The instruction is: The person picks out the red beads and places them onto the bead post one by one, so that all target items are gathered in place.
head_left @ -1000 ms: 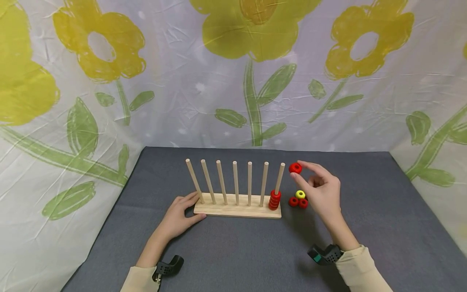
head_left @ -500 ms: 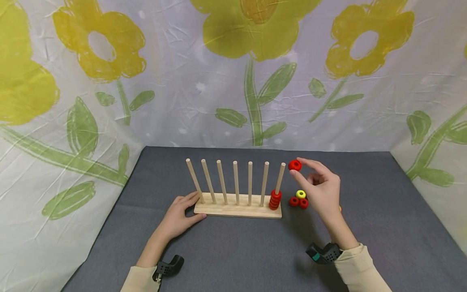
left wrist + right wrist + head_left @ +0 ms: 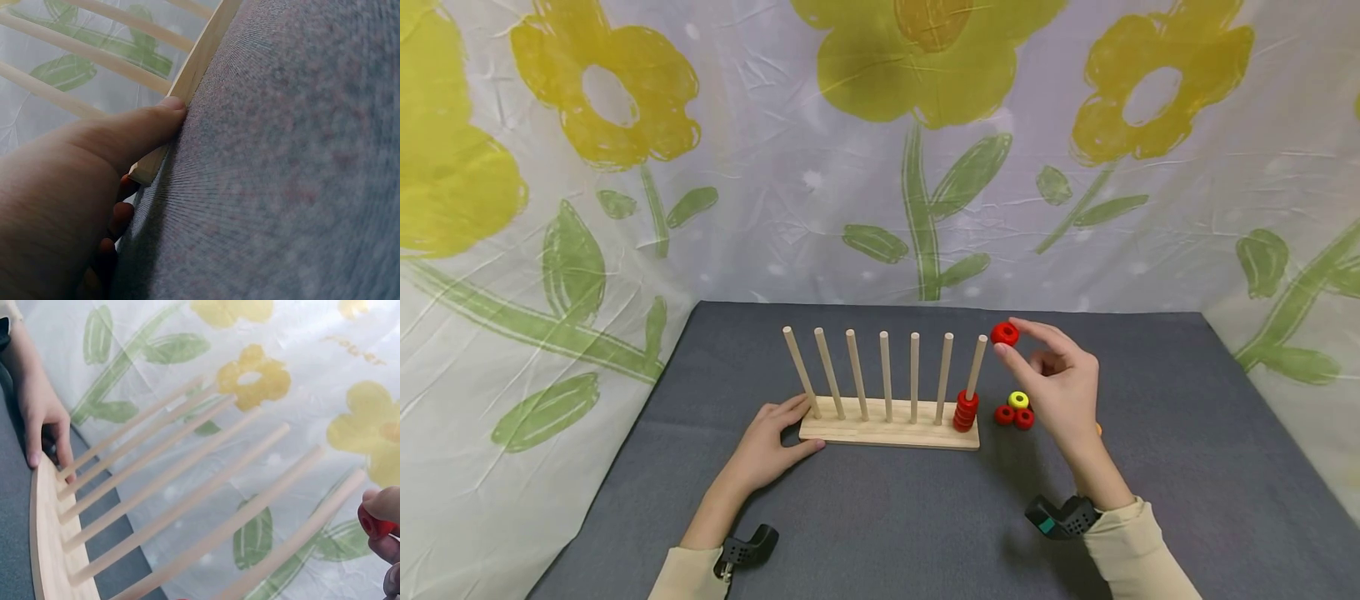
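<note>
**Fuzzy letters (image 3: pixel 355 350) on the flowery sheet (image 3: pixel 312 369)**

In the right wrist view, one small row of letters sits on the pale sheet, above a big yellow flower (image 3: pixel 367 426). The letters are orangey yellow and go on a slant. They look like "flower," but they are too blurry to be sure.

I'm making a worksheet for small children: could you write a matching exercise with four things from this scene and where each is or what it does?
1. left hand
2. yellow bead
3. right hand
4. red stack

A. pinches a red bead
B. on the rightmost peg
C. grips the left end of the base
D. on the cloth by two loose red beads

Pairs: 1-C, 2-D, 3-A, 4-B
</note>
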`<state>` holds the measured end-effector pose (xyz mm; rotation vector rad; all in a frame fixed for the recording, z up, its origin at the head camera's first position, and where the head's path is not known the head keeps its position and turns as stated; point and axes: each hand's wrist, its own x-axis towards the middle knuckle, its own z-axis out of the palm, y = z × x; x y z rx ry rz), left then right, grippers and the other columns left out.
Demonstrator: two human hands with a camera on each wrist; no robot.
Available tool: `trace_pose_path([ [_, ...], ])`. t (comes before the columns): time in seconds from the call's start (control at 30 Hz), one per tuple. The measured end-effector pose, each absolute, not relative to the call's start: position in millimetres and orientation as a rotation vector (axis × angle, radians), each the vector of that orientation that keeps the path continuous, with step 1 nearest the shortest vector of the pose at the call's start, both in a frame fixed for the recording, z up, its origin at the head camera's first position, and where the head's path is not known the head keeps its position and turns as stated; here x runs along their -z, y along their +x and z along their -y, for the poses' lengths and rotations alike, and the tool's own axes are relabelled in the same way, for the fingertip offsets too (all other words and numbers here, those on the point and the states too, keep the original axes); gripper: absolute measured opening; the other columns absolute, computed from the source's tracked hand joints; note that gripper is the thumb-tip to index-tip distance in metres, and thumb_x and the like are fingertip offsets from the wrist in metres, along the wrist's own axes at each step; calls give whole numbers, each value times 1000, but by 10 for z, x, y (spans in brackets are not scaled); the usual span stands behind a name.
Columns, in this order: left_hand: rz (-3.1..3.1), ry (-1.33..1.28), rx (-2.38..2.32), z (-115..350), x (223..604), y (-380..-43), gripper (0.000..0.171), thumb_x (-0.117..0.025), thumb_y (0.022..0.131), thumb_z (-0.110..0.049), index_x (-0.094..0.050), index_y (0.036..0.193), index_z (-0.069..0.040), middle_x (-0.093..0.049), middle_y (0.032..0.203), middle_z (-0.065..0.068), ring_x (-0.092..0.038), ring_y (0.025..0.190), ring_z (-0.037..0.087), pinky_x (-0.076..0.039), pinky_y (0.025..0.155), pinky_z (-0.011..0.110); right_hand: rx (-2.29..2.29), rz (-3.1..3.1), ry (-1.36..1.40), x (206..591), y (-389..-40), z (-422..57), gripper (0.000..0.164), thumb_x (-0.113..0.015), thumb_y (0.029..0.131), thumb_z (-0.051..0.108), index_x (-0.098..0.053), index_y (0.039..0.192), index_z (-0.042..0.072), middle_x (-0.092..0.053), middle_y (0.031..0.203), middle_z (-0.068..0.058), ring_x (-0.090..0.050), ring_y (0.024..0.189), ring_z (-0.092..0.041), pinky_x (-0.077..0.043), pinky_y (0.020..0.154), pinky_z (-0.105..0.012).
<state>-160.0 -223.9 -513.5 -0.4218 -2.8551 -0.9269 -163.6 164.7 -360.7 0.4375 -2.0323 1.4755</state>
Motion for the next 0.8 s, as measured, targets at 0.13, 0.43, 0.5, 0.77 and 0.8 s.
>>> trace_pose_path([
  [0.13,2857,-420,933,2241,5149,-1607,74,-82,87,-40,-56,146,-4,-50,151,11,-50,118,28,-42,97,54,-1481,2018,442,3595,-1637,-1624,33,-80,82,-10,-74,115,-7,-47,71,-7,-30,45,-13,-23,41,-26],
  [0.43,2861,-415,924,2247,5176,-1619,74,-82,87,-41,-56,146,-3,-50,151,11,-50,119,28,-42,98,55,-1499,1994,435,3560,-1635,-1577,33,-80,83,-10,-74,115,-6,-44,68,-7,-30,45,-14,-24,41,-26],
  [0.5,2861,-415,924,2248,5177,-1619,74,-82,87,-41,-56,146,-3,-50,151,11,-50,119,29,-42,98,55,-1507,1983,437,3542,-1633,-1564,32,-80,83,-10,-74,114,-7,-43,66,-7,-30,45,-13,-24,41,-26],
  [0.77,2858,-421,926,2249,5180,-1629,74,-82,87,-40,-56,146,-4,-50,151,11,-50,119,28,-42,98,54,-1547,1948,451,3537,-1667,-1529,31,-79,84,-8,-74,115,-6,-42,63,-8,-30,45,-12,-24,40,-26],
  [0.8,2858,-423,926,2249,5182,-1629,74,-82,87,-41,-56,146,-4,-50,151,11,-50,119,28,-42,98,54,-1543,1952,449,3564,-1688,-1535,32,-79,84,-9,-74,116,-5,-43,64,-8,-30,45,-12,-24,40,-26],
])
